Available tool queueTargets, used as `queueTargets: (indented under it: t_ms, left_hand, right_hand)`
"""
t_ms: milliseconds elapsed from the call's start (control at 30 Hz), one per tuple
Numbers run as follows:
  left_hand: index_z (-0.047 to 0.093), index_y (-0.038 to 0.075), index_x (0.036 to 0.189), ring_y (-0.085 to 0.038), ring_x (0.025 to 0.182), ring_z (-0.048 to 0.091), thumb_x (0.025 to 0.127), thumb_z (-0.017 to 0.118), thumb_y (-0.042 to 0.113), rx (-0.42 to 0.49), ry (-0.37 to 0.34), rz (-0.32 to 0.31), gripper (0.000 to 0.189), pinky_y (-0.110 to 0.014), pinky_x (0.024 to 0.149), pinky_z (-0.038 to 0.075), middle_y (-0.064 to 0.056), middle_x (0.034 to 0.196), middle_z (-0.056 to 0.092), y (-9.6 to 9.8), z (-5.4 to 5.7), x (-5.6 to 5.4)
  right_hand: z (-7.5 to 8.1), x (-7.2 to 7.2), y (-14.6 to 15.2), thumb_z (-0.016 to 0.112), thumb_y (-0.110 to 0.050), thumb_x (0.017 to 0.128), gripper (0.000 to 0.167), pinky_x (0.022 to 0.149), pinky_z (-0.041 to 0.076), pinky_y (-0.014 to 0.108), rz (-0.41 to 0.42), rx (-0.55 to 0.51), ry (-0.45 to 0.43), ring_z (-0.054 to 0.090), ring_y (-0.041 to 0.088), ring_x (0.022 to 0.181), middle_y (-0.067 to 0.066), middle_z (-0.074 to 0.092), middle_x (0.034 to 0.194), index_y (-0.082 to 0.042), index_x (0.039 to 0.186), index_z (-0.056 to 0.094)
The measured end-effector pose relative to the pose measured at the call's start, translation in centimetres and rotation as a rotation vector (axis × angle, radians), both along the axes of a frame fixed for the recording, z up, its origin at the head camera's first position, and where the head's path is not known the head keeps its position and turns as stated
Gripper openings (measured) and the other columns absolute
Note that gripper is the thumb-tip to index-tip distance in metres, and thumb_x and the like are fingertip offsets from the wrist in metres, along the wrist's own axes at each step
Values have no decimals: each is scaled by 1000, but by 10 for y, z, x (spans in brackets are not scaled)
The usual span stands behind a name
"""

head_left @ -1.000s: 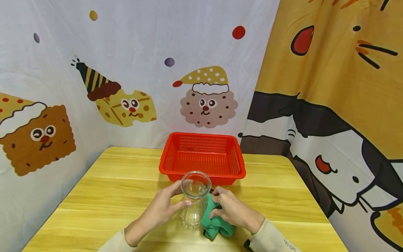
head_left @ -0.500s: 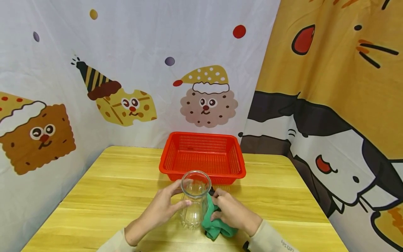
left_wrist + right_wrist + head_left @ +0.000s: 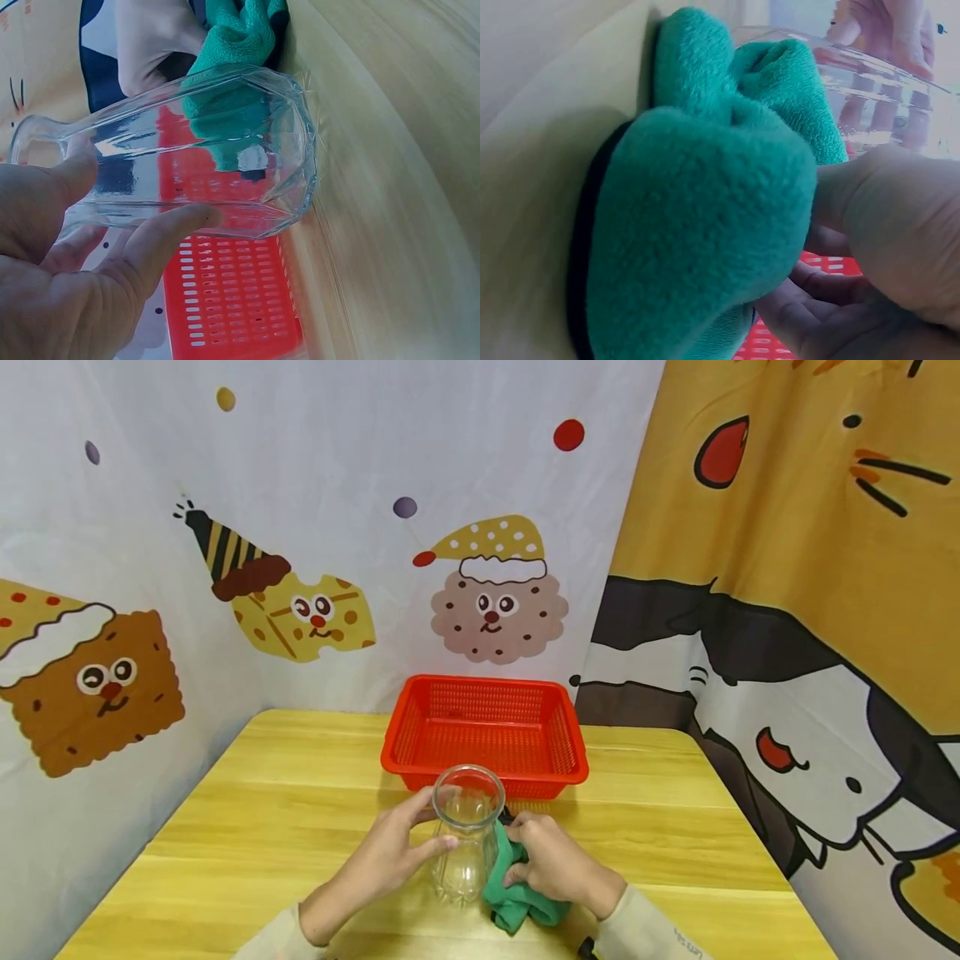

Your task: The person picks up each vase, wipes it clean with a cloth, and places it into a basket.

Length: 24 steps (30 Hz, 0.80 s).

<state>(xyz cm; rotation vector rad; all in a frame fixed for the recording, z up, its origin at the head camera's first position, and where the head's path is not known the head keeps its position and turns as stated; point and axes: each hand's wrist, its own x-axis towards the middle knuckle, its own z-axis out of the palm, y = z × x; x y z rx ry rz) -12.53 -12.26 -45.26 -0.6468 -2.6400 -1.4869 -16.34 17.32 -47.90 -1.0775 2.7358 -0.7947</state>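
Observation:
A clear glass vase [image 3: 465,852] with a flared rim and faceted base stands upright on the wooden table. My left hand [image 3: 393,852] grips it from the left side, thumb in front and fingers round the back. Against the vase's right side, a bunched green cloth [image 3: 517,897] with dark edging is held in my right hand [image 3: 555,860]. Through the glass in the left wrist view, the green cloth [image 3: 232,97] shows pressed along the far wall. In the right wrist view, the folded cloth [image 3: 705,202] hides part of the vase [image 3: 885,105] and some fingertips.
Behind the vase sits a red plastic basket [image 3: 483,762] with perforated walls. The wooden table [image 3: 300,793] extends to both sides. Cartoon-printed fabric [image 3: 322,460] hangs at the back and right.
The right hand and cloth have shifted very slightly along the vase's right side. The left hand keeps its hold, and the vase stays in place.

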Motion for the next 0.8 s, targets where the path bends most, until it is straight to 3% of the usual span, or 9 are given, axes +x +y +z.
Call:
queueTargets:
  t_ms: [233,433,800]
  left_hand:
    - [64,17,161,-41,140,78,105,87,30,-3,16,-5,62,-71,123,58,-11,153,79,0,-1,-1]
    - [63,19,162,-44,140,78,106,87,32,-7,12,-32,62,-73,122,58,-12,154,79,-1,0,-3]
    - [62,18,161,-47,140,77,106,88,33,2,-19,-54,63,-77,121,57,-12,155,77,-6,4,-2]
  right_hand:
    - [-2,-5,2,107,-22,84,55,82,62,21,-36,-104,-83,71,1,100,3,86,114,-10,133,87]
    - [-3,-8,4,108,-22,82,56,81,63,21,-51,-157,-140,72,-1,97,1,88,113,-13,133,88]
    - [-6,-9,2,109,-19,81,57,77,62,18,-49,-189,-168,73,-4,92,2,90,114,-9,133,88]
